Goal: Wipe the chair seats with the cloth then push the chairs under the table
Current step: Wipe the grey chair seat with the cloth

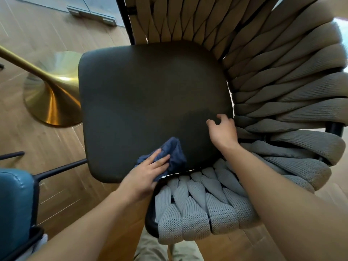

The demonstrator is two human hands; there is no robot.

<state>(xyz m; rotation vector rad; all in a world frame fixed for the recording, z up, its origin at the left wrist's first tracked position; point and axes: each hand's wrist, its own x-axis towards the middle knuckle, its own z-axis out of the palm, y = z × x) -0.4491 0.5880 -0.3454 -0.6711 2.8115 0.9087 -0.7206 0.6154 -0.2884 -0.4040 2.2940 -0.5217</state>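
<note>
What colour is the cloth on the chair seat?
Dark navy blue cloth, pressed on the dark seat by the left hand; head view.

Seat: dark leather-look upholstery, smooth, matt. Backrest: thick knitted fabric bands, ribbed. Cloth: navy, soft napped textile. Table base: gold metal, brushed, glossy. Floor: wood-look planks, satin. Neighbouring chair: blue leather-look, slight sheen.
</note>
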